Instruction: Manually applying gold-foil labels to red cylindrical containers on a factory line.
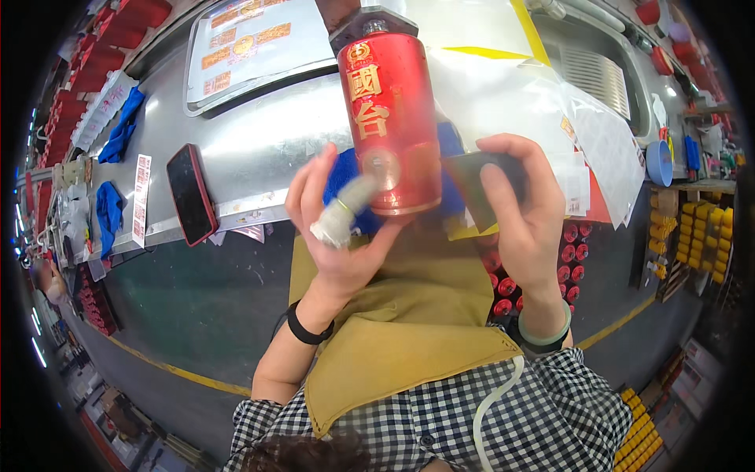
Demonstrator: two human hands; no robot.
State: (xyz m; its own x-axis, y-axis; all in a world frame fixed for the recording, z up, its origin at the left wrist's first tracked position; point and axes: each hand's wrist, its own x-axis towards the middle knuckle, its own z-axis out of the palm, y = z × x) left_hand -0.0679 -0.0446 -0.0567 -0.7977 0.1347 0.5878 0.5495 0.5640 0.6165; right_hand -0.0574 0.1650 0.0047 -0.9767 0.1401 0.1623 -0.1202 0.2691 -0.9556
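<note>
A red bottle [397,134] with raised gold characters lies in front of me, its neck end at a dark metal holder [370,23]. My left hand [334,228] is at the bottle's lower left, fingers spread. One of its fingers is wrapped in a whitish cover [346,211], and its tip lies over the bottle's lower front; its thumb points toward the base. To the right of the bottle, my right hand [523,197] pinches a dark, flat, square-edged piece [476,185] between thumb and fingers. Blue cloth [342,173] shows behind the bottle.
A white tray [244,55] with red-gold stickers sits far left on the metal bench. Nearer lie a phone [191,193] and a sticker strip [141,200]. Clear plastic sheets [605,141] and a blue bowl [659,163] are at right. Several red-topped items [578,252] stand below.
</note>
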